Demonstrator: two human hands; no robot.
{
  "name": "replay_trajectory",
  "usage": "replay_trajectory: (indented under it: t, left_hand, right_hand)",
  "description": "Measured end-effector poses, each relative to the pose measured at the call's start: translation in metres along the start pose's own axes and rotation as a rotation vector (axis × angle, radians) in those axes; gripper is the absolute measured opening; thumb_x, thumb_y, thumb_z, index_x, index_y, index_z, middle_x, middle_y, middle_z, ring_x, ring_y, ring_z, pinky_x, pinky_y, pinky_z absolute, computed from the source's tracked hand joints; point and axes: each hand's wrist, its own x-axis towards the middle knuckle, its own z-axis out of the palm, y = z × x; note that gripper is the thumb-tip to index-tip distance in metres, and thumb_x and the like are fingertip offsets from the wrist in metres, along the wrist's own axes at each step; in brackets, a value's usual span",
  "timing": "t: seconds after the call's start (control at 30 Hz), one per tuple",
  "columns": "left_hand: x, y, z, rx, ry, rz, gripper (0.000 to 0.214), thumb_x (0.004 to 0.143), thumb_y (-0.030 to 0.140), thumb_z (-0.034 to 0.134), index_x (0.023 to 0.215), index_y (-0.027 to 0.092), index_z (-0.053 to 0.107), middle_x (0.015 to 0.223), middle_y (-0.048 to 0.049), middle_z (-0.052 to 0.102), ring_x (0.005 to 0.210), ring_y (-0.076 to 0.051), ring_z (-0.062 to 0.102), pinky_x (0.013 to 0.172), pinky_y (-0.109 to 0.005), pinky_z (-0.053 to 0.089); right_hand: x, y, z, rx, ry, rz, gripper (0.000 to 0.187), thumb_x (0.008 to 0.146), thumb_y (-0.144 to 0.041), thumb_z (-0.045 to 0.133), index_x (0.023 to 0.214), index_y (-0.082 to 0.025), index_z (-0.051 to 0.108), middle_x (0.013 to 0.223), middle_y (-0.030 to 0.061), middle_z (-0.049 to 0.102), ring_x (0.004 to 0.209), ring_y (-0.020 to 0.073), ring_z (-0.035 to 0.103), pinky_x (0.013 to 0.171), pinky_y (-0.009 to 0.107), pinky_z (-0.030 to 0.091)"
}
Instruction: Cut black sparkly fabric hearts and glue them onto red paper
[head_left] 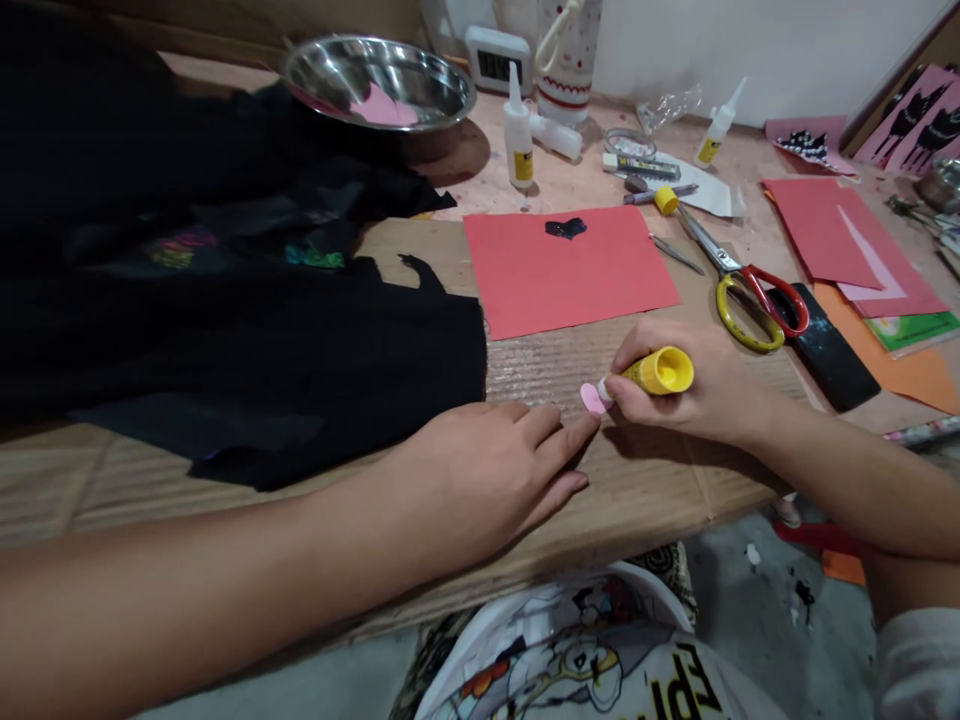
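Observation:
My right hand (675,390) is closed around a yellow glue stick (660,372). The white glue tip points left and meets a small pink paper piece (594,398) on the cardboard surface (540,370). My left hand (502,470) lies flat with its fingers stretched out, and a fingertip rests at the lower edge of that pink piece. Just beyond both hands is a red paper sheet (577,275) with a small black shape (565,229) near its top edge. A large black cloth or sheet (360,370) spreads to the left, partly behind my left forearm.
Scissors (750,285) with red and yellow handles lie right of the red sheet, partly over a dark phone (825,345). Two glue bottles (517,140) stand at the back, near a steel bowl (442,85) holding pink paper. Coloured papers (817,230) are stacked at the right.

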Motion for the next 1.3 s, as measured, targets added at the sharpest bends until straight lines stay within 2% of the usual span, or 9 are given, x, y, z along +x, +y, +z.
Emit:
replay_trajectory:
  t: [0.13, 0.3, 0.83, 1.07, 1.2, 1.3]
  left_hand:
    - [0.0002, -0.0006, 0.0011, 0.012, 0.005, 0.0, 0.043, 0.105, 0.036, 0.043, 0.131, 0.007, 0.06, 0.078, -0.0062, 0.068, 0.06, -0.022, 0.067, 0.052, -0.034, 0.051]
    - [0.0002, -0.0005, 0.0009, 0.011, -0.007, 0.011, 0.042, 0.105, 0.034, 0.043, 0.129, 0.006, 0.061, 0.079, -0.007, 0.068, 0.062, -0.022, 0.068, 0.053, -0.034, 0.052]
    - [-0.0005, 0.0007, -0.0005, -0.008, -0.032, -0.015, 0.044, 0.103, 0.036, 0.048, 0.134, 0.006, 0.058, 0.082, -0.0082, 0.069, 0.063, -0.023, 0.067, 0.053, -0.034, 0.05]
    - [-0.0011, -0.0002, 0.0017, -0.066, -0.053, -0.027, 0.046, 0.103, 0.036, 0.047, 0.139, 0.008, 0.055, 0.086, -0.0098, 0.07, 0.068, -0.023, 0.068, 0.058, -0.033, 0.052]
    - [-0.001, 0.0001, 0.0014, -0.063, -0.067, -0.041, 0.046, 0.103, 0.036, 0.047, 0.139, 0.008, 0.055, 0.088, -0.0104, 0.071, 0.068, -0.023, 0.068, 0.057, -0.033, 0.052]
    - [-0.0006, 0.0004, 0.0007, -0.033, -0.061, -0.027, 0.045, 0.104, 0.037, 0.045, 0.137, 0.008, 0.057, 0.082, -0.0084, 0.07, 0.067, -0.022, 0.068, 0.057, -0.032, 0.052]
  right_hand:
    - [0.0001, -0.0016, -0.002, 0.01, -0.024, 0.022, 0.024, 0.09, -0.037, 0.061, 0.074, -0.02, 0.059, 0.066, -0.0008, 0.063, 0.061, 0.0126, 0.057, 0.062, 0.025, 0.04]
    - [0.0018, -0.0047, -0.0013, 0.075, -0.031, 0.014, 0.022, 0.089, -0.036, 0.061, 0.074, -0.02, 0.061, 0.07, -0.0004, 0.068, 0.062, 0.012, 0.059, 0.062, 0.024, 0.043]
    - [0.0033, -0.004, 0.0029, 0.129, -0.009, 0.101, 0.023, 0.088, -0.04, 0.064, 0.079, -0.019, 0.062, 0.072, 0.0003, 0.07, 0.063, 0.0127, 0.06, 0.062, 0.024, 0.044]
    - [0.0031, -0.0041, 0.006, 0.164, -0.024, 0.048, 0.021, 0.089, -0.038, 0.065, 0.079, -0.02, 0.063, 0.075, 0.0008, 0.07, 0.065, 0.0124, 0.062, 0.063, 0.024, 0.045]
    - [0.0037, -0.0033, 0.0057, 0.141, -0.013, 0.066, 0.023, 0.089, -0.041, 0.066, 0.081, -0.02, 0.063, 0.077, 0.0013, 0.071, 0.068, 0.0137, 0.064, 0.066, 0.025, 0.046]
    - [0.0014, -0.0039, 0.0024, 0.132, 0.053, 0.066, 0.023, 0.089, -0.039, 0.064, 0.077, -0.02, 0.062, 0.073, 0.0006, 0.07, 0.065, 0.0132, 0.062, 0.064, 0.025, 0.046]
